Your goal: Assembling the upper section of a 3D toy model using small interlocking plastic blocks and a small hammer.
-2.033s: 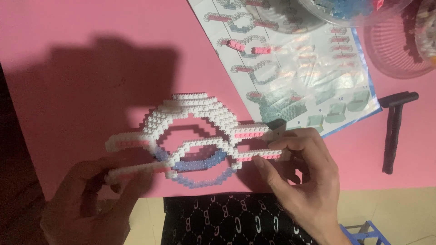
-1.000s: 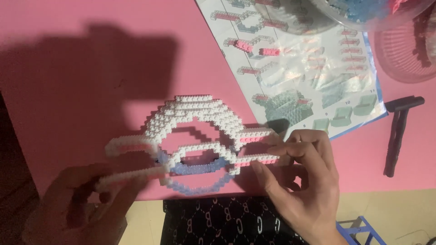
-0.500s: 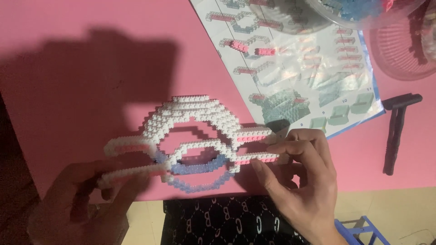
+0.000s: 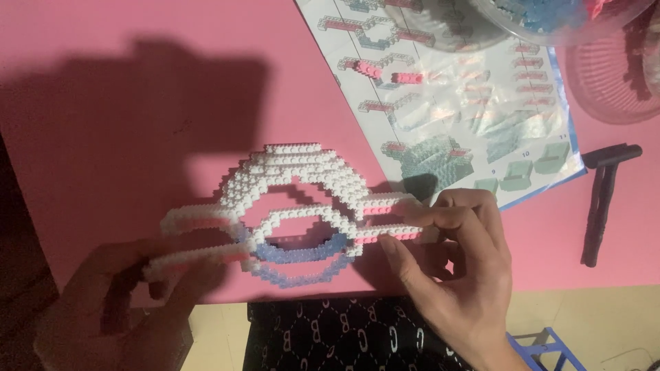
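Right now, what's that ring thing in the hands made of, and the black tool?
The ring model looks like small plastic bricks, white, pink and clear blue, with studded tops catching light. The black tool seems matte plastic, though metal can't be ruled out. The sheet looks like glossy paper: it glares.

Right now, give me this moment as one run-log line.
left hand: grips brick model left end | right hand: pinches right end | instruction sheet: beyond model

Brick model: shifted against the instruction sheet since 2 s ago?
No. The brick model keeps its place below-left of the instruction sheet, held by left hand and right hand.
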